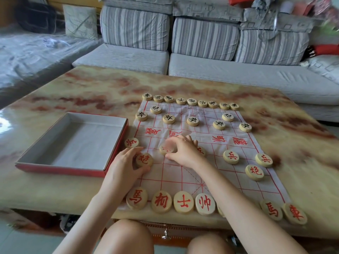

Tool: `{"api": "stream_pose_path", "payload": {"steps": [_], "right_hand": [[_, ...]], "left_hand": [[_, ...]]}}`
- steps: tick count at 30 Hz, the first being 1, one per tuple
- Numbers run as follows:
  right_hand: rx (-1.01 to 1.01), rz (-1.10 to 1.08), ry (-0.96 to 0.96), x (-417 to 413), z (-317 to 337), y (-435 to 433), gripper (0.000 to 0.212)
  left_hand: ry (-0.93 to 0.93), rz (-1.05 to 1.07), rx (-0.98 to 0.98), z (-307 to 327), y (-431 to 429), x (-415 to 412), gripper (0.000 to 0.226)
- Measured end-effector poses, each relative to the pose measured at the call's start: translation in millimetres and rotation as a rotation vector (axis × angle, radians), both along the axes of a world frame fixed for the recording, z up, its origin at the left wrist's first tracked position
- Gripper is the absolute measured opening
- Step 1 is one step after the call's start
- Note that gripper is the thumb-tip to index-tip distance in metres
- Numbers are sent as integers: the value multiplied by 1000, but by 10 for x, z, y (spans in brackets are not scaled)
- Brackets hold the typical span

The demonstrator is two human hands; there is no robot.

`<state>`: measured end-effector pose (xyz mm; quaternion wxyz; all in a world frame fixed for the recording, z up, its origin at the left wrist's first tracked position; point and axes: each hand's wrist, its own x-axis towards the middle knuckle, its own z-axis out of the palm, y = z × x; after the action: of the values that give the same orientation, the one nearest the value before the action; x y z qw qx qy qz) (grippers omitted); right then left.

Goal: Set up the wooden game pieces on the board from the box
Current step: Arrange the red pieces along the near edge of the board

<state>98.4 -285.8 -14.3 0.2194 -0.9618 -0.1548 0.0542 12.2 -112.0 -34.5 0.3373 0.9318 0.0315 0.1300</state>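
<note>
A grey striped sofa (201, 41) stands behind a marble-patterned coffee table (183, 83), on which a cloth board (220, 180) printed with red grid lines is spread. Just left of it lies the box (82, 142), with no pieces inside.

The black pieces (192, 121) stand in full formation on the far side. The near red row (183, 201) runs along the board's front edge, though both forearms cover parts of it, so I cannot tell whether it is complete.

The left hand (126, 162) curls its fingers and thumb round a red cannon (144, 160) near the board's left edge, the piece resting on the cloth. The right hand (183, 153) pinches a red soldier (166, 149) in the soldier rank; that piece is blurred. Other soldiers sit at (131, 143), (230, 157) and (263, 160).

With the box emptied, this looks like the closing step: seating the last red pieces. The next move probably calls for sliding each piece squarely onto its line crossing, matching the right-hand cannon (254, 172), then letting go without rucking the loose cloth.
</note>
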Motion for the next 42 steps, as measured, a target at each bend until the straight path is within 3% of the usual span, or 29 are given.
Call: {"api": "stream_pose_path", "payload": {"steps": [8,18,42], "right_hand": [[98,5,-15,-31,-32,-24,56],[56,6,-85,-8,-75,-8,51],[58,63,-31,-27,-56,-17,55]], "left_hand": [[-22,8,-1,-34,-2,8,60],[17,6,29,-11,22,49,56],[12,31,28,-7,-14,26,58]]}}
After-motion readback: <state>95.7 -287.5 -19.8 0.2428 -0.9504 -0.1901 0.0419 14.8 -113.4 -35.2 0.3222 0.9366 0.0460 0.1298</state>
